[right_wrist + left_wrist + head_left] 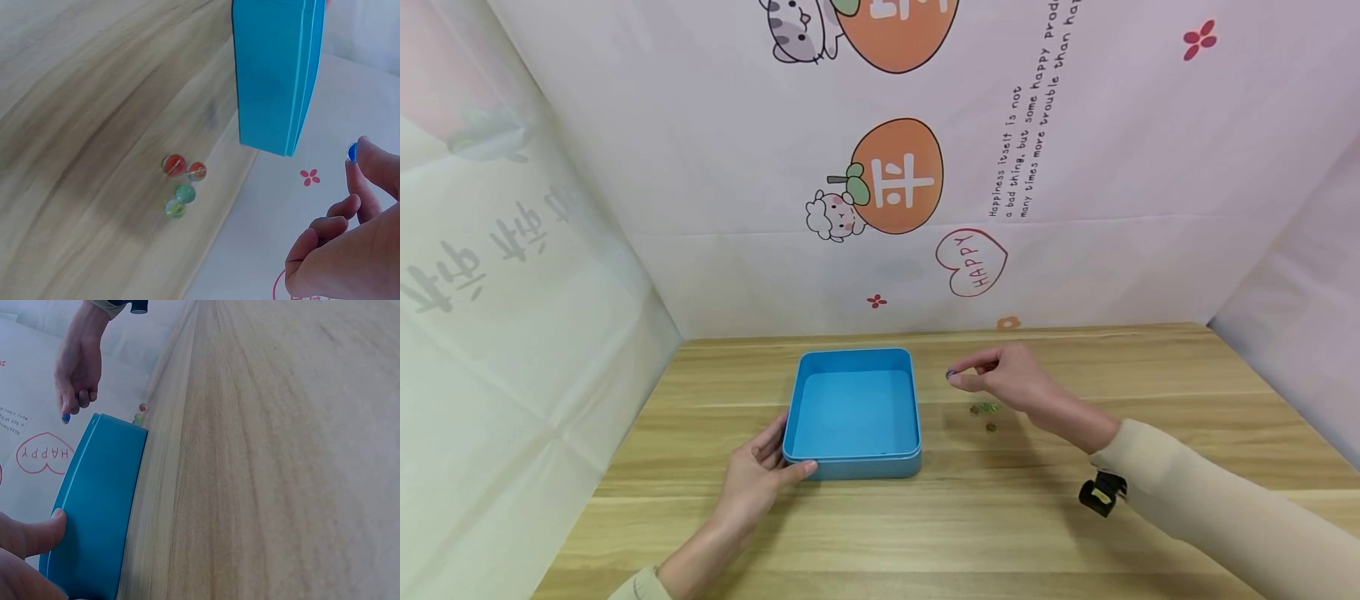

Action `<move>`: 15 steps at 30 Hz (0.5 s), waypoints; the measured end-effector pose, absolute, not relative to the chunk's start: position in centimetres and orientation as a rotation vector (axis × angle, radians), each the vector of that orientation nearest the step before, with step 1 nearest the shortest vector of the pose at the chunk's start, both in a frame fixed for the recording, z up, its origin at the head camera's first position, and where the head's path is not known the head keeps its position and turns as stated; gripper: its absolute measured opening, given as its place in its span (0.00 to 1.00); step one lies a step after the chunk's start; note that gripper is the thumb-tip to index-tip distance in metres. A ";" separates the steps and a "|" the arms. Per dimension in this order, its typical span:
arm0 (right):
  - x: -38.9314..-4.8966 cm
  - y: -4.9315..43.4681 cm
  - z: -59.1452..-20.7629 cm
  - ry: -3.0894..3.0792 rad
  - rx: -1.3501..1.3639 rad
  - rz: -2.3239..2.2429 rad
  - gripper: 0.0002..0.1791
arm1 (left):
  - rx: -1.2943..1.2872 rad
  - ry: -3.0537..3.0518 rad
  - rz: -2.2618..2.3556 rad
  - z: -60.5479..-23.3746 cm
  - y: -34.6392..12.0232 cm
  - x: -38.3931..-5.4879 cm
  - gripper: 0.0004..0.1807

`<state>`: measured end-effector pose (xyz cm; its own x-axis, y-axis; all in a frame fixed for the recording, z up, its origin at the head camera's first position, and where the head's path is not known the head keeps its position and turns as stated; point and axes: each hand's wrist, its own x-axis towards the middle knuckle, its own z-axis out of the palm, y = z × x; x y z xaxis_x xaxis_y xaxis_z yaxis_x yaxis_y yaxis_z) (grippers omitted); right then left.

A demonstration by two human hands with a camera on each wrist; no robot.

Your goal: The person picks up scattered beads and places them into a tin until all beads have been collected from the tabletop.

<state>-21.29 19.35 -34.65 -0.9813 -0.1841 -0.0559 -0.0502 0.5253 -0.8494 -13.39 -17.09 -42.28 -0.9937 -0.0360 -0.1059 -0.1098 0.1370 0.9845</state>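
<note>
A square blue box with an open top sits on the wooden table. My left hand holds its near left corner, thumb on the front wall and fingers along the left side. To the right of the box, my right hand is raised over the table and pinches a blue glass marble between thumb and fingertip. Below it lie two reddish marbles and two green ones, a plain green marble and a yellow-green marble, close together.
A white printed cloth hangs behind the table's far edge, with more cloth at the left and right sides. Wood-grain tabletop extends in front of the box. A dark device is strapped at my right wrist.
</note>
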 end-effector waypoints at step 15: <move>-22.3 16.6 -34.1 2.578 -0.235 -1.468 0.12 | -0.161 2.317 2.024 -42.2 -17.2 -13.4 0.50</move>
<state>-22.29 16.57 -34.10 -0.9740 -0.2170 -0.0652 -0.0547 0.5043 -0.8618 -13.37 -17.20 -42.21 -0.9927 -0.0389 -0.1140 -0.1182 0.1321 0.9842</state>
